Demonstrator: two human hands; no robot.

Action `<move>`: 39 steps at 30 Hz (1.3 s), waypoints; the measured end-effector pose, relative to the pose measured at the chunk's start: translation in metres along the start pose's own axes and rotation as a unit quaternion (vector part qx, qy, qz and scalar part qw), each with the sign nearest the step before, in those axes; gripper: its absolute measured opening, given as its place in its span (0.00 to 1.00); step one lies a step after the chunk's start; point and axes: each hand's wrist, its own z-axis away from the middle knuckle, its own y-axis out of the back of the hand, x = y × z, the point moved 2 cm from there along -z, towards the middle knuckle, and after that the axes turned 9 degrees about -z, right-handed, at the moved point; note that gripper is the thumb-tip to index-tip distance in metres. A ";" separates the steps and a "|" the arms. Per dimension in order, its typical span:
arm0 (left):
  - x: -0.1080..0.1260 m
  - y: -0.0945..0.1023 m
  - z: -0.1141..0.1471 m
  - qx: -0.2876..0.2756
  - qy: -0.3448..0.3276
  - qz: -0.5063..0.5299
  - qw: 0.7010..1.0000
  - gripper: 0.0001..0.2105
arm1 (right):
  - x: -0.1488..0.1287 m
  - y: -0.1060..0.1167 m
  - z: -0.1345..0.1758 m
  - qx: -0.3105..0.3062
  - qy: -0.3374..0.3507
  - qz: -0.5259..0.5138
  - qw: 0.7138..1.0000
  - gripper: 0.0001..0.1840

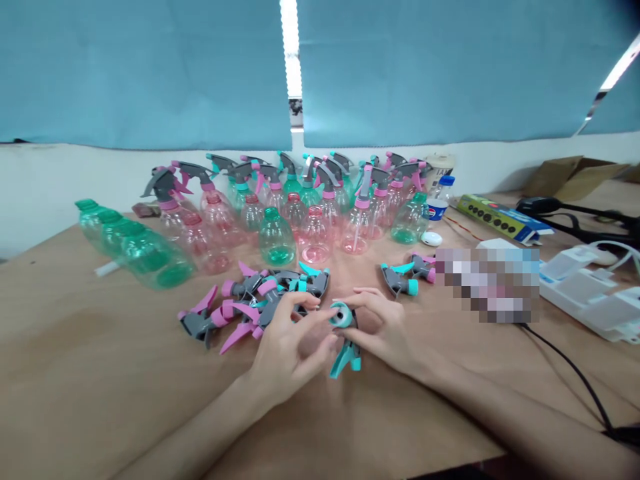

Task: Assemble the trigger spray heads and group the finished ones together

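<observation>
A grey and teal spray trigger head (351, 337) is in my right hand (383, 327), pinched between thumb and fingers. Its round teal collar (341, 315) faces me, with a dark hole in the middle. My left hand (295, 340) is beside it, thumb and index finger apart, the index fingertip at the collar's left edge. Just beyond my left hand lies a pile of grey spray heads (245, 293) with pink or teal parts, partly hidden by that hand. Beyond my right hand lies a teal spray head (399, 280), near a pink one (423, 268).
Several clear pink and green bottles (277, 240) stand behind, many with spray heads on. Green bottles (135, 243) lie at left. To the right are a white earbud case (431, 239), a yellow-green box (503, 218), a plastic organizer (590, 287) and a black cable (570, 363).
</observation>
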 end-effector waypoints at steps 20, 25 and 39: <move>0.008 -0.016 0.012 -0.049 0.051 0.082 0.994 0.05 | 0.008 -0.020 -0.074 -0.130 -0.058 0.054 0.988 0.15; 0.008 -0.018 0.014 -0.063 0.033 0.077 0.994 0.04 | 0.006 -0.057 -0.105 -0.220 -0.015 0.114 0.969 0.16; 0.008 -0.023 0.017 -0.087 0.029 0.053 0.994 0.04 | -0.001 -0.059 -0.097 -0.197 -0.032 0.160 0.967 0.19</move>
